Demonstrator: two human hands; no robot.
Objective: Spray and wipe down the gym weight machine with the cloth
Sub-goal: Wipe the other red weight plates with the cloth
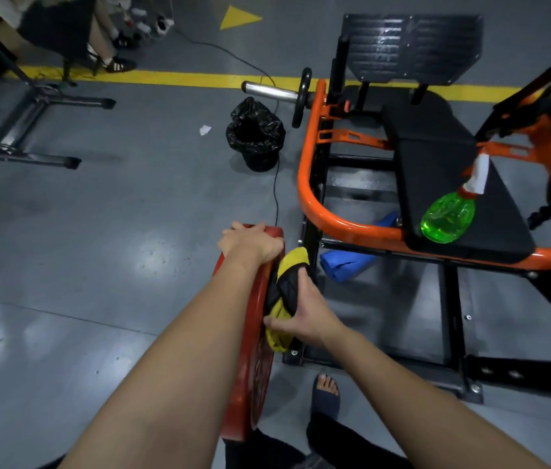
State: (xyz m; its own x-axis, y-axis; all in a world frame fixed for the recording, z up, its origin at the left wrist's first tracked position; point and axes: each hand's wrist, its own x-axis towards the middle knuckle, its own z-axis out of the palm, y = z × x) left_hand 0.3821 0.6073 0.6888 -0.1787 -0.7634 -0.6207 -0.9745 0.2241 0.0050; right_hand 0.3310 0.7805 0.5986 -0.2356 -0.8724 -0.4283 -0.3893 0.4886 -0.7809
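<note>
Left hand (250, 243) grips red weight plate (250, 377) rim; right hand (304, 316) presses bunched yellow-black cloth (289, 286) against its face.

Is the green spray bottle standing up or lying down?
Lying down. The spray bottle rests on its side on the black seat pad, with its white nozzle pointing away from the person.

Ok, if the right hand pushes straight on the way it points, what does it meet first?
The red weight plate, just behind the cloth it grips; the cloth looks pressed against it, though depth is unclear.
</note>
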